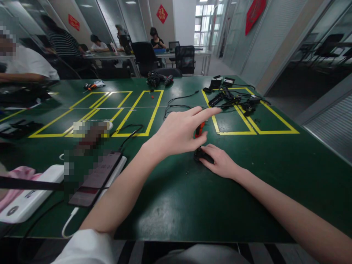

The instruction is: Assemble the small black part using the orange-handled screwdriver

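Over the middle of the green table, my left hand (178, 130) is around an upright orange-and-black screwdriver (200, 129). Its index finger stretches out across the top of the handle, and the thumb lies against the lower part. The other fingers are partly hidden. My right hand (221, 161) rests on the tabletop, with thumb and fingers closed on a small black part (206, 157) under the screwdriver. The tool's tip and the place where it meets the part cannot be made out. Tiny bits, perhaps screws (187, 172), lie just in front.
Yellow tape (236, 133) marks rectangles on the table (170, 205). Black parts and cables (228, 97) pile up at the back right. A phone (96, 179) and white power bank (33, 194) lie at left. A cordless drill (168, 80) is at the back; people sit beyond.
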### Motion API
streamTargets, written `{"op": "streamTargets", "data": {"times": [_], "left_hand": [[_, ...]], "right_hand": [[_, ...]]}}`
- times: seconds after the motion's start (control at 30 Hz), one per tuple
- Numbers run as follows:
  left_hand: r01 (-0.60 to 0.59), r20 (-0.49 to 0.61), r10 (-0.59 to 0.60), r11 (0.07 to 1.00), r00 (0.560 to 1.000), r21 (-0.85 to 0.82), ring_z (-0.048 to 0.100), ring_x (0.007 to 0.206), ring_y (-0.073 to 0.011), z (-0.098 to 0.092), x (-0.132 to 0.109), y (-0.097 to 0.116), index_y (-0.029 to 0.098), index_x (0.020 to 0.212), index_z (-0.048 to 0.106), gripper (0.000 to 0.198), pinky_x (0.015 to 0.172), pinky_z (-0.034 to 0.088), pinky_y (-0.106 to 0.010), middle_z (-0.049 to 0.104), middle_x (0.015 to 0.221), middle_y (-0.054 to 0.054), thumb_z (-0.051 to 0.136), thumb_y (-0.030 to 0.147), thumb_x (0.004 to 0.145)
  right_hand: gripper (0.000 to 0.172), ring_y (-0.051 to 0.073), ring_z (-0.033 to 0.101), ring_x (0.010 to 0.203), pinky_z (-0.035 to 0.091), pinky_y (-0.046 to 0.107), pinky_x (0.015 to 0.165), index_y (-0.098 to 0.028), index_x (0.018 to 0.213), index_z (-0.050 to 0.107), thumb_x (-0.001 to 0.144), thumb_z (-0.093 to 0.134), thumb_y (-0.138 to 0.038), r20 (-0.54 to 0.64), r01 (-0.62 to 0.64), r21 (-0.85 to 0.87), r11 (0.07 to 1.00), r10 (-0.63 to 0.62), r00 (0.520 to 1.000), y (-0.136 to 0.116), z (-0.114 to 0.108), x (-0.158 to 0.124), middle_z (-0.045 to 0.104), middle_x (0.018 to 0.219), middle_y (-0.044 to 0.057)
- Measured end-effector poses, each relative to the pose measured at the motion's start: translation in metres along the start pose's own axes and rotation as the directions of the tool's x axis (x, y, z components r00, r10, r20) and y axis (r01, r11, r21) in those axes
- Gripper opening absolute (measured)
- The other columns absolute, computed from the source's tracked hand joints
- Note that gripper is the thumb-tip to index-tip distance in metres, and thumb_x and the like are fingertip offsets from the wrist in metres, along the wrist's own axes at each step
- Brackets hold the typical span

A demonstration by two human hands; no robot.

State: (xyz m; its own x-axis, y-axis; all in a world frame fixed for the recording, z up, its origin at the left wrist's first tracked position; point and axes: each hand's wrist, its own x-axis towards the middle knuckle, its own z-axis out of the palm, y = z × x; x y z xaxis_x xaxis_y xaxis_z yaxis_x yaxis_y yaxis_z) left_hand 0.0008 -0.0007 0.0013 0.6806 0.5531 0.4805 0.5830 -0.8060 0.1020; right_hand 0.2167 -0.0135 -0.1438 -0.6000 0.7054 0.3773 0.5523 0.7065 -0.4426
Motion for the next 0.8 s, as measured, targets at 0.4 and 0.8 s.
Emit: {"op": "streamTargets", "data": {"times": [0.4,0.8], "left_hand": [[0.034,-0.023,-0.033,0.999,0.999,0.040,0.067,0.097,-0.0214,0.0014,0.0006,-0.0001,0.022,0.143,0.048,0.055,0.081,0.051,-0.030,0.070,0.117,-0.007,0.055,0.026,0.089],[0.001,-0.004,-0.001,0.999,1.000,0.040,0.068,0.093,-0.0188,-0.0003,-0.0006,-0.0002,0.025,0.147,0.045,0.059,0.079,0.050,-0.028,0.069,0.115,-0.005,0.053,0.022,0.089]], "right_hand": [[0.027,0.029,0.065,0.100,0.056,0.047,0.087,-0.017,0.122,0.059,0.096,0.058,-0.022,0.000,-0.007,0.008,1.000,0.007,1.000,-0.0019,-0.0012,0.0003,0.069,0.109,0.014],[0.030,0.030,0.064,0.102,0.056,0.048,0.088,-0.018,0.125,0.059,0.095,0.058,-0.023,0.003,-0.013,0.010,1.000,0.013,1.000,-0.0018,-0.0007,0.0003,0.069,0.112,0.014]]}}
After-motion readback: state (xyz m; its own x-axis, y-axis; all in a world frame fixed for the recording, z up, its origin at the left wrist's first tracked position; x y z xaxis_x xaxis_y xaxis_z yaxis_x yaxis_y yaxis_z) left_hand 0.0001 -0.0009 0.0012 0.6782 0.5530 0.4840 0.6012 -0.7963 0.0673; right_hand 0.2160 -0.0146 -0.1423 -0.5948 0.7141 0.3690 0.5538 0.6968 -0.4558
